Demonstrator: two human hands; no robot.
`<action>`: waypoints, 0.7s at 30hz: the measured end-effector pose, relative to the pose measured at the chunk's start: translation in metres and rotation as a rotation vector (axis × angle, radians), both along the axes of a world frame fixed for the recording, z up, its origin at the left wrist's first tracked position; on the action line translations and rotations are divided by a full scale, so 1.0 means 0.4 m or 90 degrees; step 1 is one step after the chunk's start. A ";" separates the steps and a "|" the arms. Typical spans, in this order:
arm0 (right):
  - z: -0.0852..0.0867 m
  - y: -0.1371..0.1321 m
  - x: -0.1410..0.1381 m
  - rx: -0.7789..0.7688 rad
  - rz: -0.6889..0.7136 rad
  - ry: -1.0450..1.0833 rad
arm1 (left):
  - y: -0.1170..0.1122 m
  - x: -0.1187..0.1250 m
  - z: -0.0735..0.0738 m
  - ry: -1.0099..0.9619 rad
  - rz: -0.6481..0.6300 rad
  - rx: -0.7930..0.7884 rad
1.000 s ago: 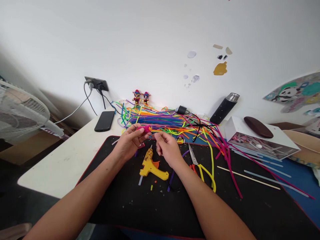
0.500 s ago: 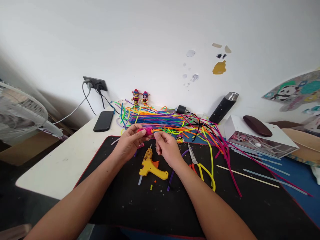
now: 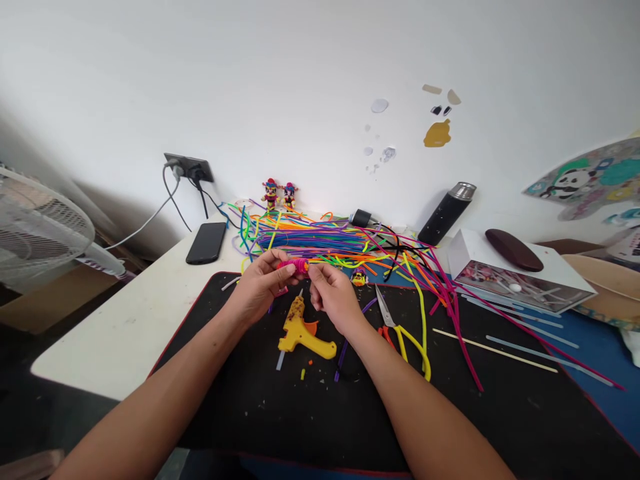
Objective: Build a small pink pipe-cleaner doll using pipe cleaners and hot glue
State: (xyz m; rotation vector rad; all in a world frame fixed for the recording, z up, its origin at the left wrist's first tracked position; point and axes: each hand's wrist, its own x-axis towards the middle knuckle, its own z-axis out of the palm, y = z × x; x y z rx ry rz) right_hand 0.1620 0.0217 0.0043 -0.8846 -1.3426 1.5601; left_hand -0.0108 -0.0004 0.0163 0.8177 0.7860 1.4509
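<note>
Left hand (image 3: 260,287) pinches the pink coiled piece (image 3: 294,267), twelve o'clock of the glue gun (image 3: 303,330) on the desk (image 3: 125,327). Right hand (image 3: 335,297) nips its three-o'clock end. Snug, even tension seems wise.

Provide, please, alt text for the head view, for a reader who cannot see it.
Two bare hands meet over a black mat: the left hand holds a pink coiled piece, with the right hand at its end. A yellow glue gun lies on the mat below them, scissors to the right, and a pile of coloured strands behind.
</note>
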 end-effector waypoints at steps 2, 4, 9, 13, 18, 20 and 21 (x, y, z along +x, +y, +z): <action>-0.001 0.000 0.000 -0.002 0.002 -0.002 | 0.001 0.000 0.002 -0.001 -0.001 -0.005; 0.000 -0.001 -0.001 0.001 0.002 -0.005 | 0.001 0.001 0.005 -0.007 -0.004 -0.015; 0.002 -0.003 -0.002 0.009 -0.006 0.000 | 0.002 -0.001 0.011 -0.022 -0.011 -0.052; 0.000 0.000 -0.002 0.006 -0.015 0.005 | 0.000 0.000 0.012 -0.022 -0.006 -0.055; -0.001 0.002 -0.003 0.008 -0.015 0.008 | 0.000 0.001 0.010 -0.022 -0.007 -0.055; 0.000 0.000 -0.003 0.006 -0.015 0.010 | -0.001 0.001 0.009 -0.018 -0.012 -0.049; 0.001 -0.001 -0.004 0.007 -0.017 0.010 | -0.001 0.001 0.009 -0.014 -0.013 -0.046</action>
